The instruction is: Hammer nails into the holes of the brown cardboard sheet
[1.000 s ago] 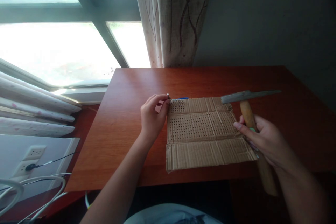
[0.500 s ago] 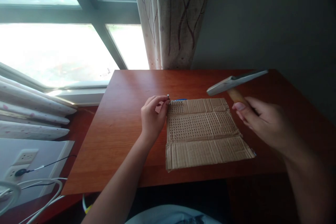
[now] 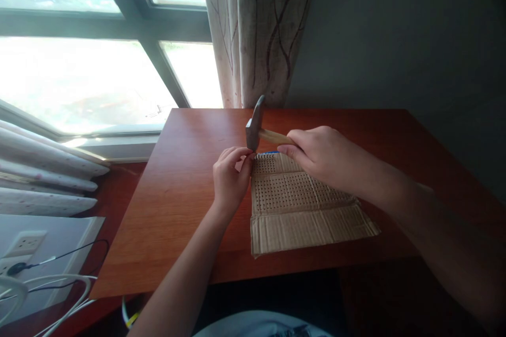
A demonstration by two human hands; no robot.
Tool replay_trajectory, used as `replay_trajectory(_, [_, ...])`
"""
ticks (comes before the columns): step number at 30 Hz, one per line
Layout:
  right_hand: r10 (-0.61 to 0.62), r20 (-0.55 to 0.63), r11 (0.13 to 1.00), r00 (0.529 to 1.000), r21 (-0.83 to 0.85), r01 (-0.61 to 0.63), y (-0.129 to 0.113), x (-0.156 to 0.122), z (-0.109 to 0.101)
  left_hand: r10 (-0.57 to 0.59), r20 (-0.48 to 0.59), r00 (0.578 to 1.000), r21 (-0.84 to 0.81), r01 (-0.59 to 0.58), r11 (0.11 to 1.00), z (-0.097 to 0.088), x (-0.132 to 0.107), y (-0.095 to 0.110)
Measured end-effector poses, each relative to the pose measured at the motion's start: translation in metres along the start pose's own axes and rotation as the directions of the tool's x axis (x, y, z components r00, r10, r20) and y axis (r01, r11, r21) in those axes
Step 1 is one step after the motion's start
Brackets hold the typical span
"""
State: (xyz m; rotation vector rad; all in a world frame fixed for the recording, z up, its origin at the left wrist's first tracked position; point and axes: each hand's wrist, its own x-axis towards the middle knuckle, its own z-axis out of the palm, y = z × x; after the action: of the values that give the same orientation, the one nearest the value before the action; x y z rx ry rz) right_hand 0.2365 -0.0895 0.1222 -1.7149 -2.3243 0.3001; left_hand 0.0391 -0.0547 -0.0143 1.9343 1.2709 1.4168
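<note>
A piece of cardboard with rows of small holes lies on the wooden table. At its far left corner my left hand is closed in a pinch around a nail, which the hammer head now hides. My right hand grips the wooden handle of a hammer. The hammer's metal head is down at my left fingertips, over the pinched nail. Something blue peeks out beneath the cardboard's far edge.
The wooden table reaches back to a curtain and a dark wall. A window stands at the left. Below it, cables hang near a wall socket.
My right hand has swung the hammer left and down, from above the cardboard's right side to the nail. My left hand keeps its pinch at the corner.
</note>
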Motion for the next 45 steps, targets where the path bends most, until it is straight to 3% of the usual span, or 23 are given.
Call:
replay_trajectory(7, [0.011,-0.032,1.0,0.999,0.013,-0.011,-0.004,0.0,-0.002,-0.001,-0.003,1.0,0.009,0.001,1.0,-0.001,0.0,0.001])
replay_trajectory(12, [0.04,0.037,0.999,0.999,0.01,-0.04,-0.004,0.0,0.004,0.006,0.015,1.0,0.022,-0.006,1.0,-0.002,0.0,0.001])
replay_trajectory(18, [0.015,-0.007,1.0,1.0,0.008,-0.015,-0.003,-0.001,0.001,-0.005,-0.004,1.0,0.008,0.005,1.0,0.0,-0.001,-0.002])
replay_trajectory(24, [0.02,0.023,0.999,1.0,0.028,-0.021,-0.002,-0.001,0.002,-0.031,0.027,0.999,-0.051,0.032,0.998,-0.001,-0.001,0.003])
replay_trajectory(28, [0.028,0.022,0.999,0.999,0.038,-0.029,-0.001,-0.001,0.003,-0.106,0.11,0.988,-0.147,0.121,0.982,-0.006,-0.004,0.004])
replay_trajectory(33, [0.031,0.007,0.998,0.999,0.058,-0.031,0.001,-0.001,0.002,-0.222,0.258,0.94,-0.229,0.283,0.932,-0.011,-0.011,-0.001])
replay_trajectory(45, [0.065,0.012,0.996,0.998,0.063,-0.066,-0.007,-0.001,-0.009,-0.334,0.284,0.899,-0.24,0.404,0.883,-0.007,-0.012,-0.004])
